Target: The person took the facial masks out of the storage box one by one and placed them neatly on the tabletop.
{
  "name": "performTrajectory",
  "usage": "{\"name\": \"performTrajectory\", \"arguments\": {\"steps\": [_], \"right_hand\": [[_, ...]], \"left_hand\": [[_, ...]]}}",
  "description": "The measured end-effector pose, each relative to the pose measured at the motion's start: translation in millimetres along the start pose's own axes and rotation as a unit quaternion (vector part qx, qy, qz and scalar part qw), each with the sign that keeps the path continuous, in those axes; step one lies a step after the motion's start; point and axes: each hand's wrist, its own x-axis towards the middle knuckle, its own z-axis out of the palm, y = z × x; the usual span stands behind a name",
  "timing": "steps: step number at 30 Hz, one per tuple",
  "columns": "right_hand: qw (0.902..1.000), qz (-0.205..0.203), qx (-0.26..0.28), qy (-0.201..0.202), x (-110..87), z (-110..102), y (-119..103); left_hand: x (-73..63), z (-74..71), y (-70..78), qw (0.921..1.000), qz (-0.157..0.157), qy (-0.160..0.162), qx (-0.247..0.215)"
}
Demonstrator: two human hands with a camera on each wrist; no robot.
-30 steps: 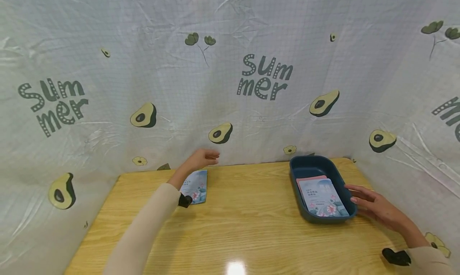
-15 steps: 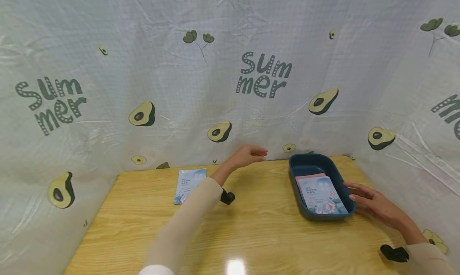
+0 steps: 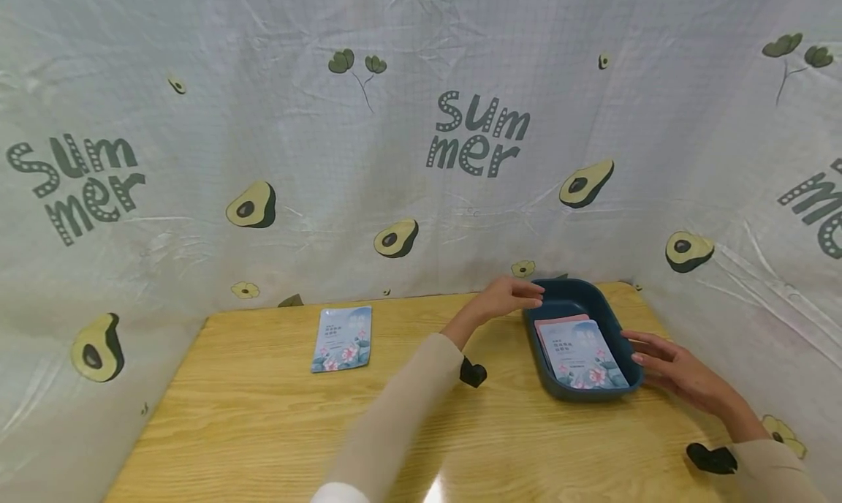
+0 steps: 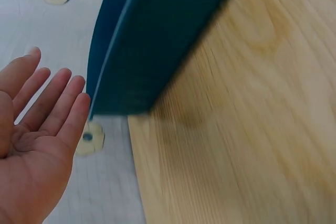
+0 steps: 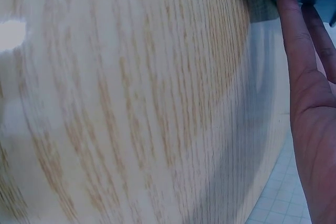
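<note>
Beside one blue bin are two hands.

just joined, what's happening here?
A person has both hands at a dark blue bin. The right hand touches its right side; the left hand is at its far left corner, contact unclear. In the bin, a blue floral packet lies over a pink one. Another floral packet lies on the table, left of the bin.
</note>
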Motion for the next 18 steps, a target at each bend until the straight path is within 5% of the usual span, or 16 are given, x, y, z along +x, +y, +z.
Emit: {"name": "performTrajectory", "arguments": {"steps": [7,13,18], "right_hand": [[0.9998,0.004,0.017,-0.006,-1.1,0,-1],[0.9996,0.009,0.023,-0.013,-0.7,-3,1],[0.9995,0.009,0.02,-0.02,0.2,-6,-1]], "left_hand": [[22.9,30.4,14.0,0.9995,-0.022,-0.018,0.01],[38.4,61.5,30.6,0.9925,-0.072,0.008,0.098],[45.0,69.6,41.4,0.9877,-0.089,-0.008,0.128]]}}
